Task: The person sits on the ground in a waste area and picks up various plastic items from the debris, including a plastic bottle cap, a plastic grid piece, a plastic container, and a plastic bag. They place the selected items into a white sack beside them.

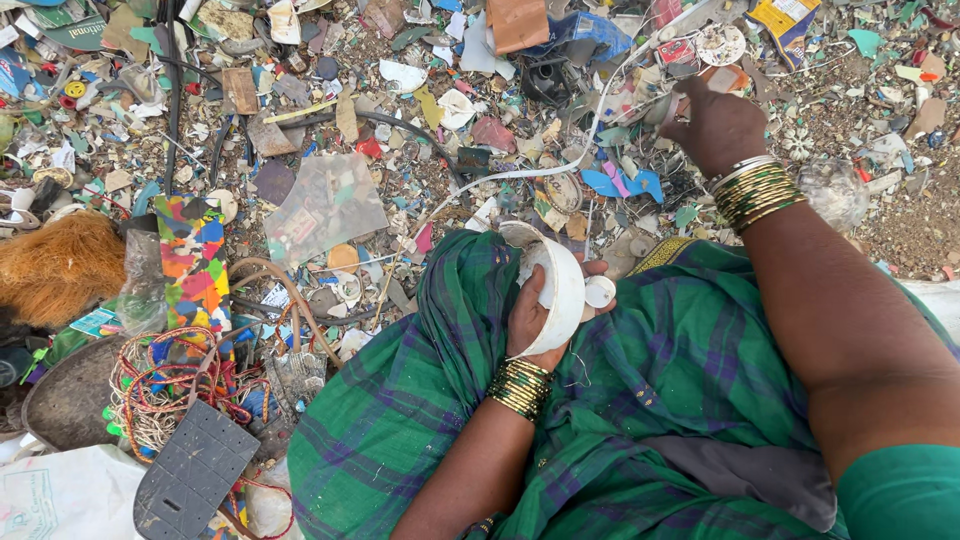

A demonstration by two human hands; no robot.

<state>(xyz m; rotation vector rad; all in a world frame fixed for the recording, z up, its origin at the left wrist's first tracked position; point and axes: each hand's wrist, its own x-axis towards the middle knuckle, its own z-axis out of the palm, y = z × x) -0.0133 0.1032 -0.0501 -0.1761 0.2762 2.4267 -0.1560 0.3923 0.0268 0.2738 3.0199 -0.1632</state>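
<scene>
White bowl, a shallow plastic piece turned on edge, sits at the centre of the view in the left hand, over the lap of a green plaid cloth. The grip there is a cupping one: palm behind the bowl, thumb on the near side, fingers wrapped round the rim, with a small white disc showing just at 3 o'clock of the bowl by the fingertips. Held on edge like this, the bowl's inside faces the person, which seems to suit looking it over. That forearm comes up from 6 o'clock, wrist bent slightly inward, gold bangles stacked on it.

The right hand is stretched out to 1 o'clock, well apart from the bowl, back of the hand toward the camera, knuckles curled down into the litter. Its fingers are pressed around something among the scraps, possibly the white cord that runs from there toward 9 o'clock, but the fingertips are hidden, so I cannot tell what is pinched. The arm is nearly straight, elbow low at 4 o'clock, more bangles at the wrist.

Around the lap lies a ground thick with broken plastic and paper. At 9 o'clock stand a bright patchwork strip and an orange fibre tuft; at 7 o'clock a wire tangle and a dark sole.
</scene>
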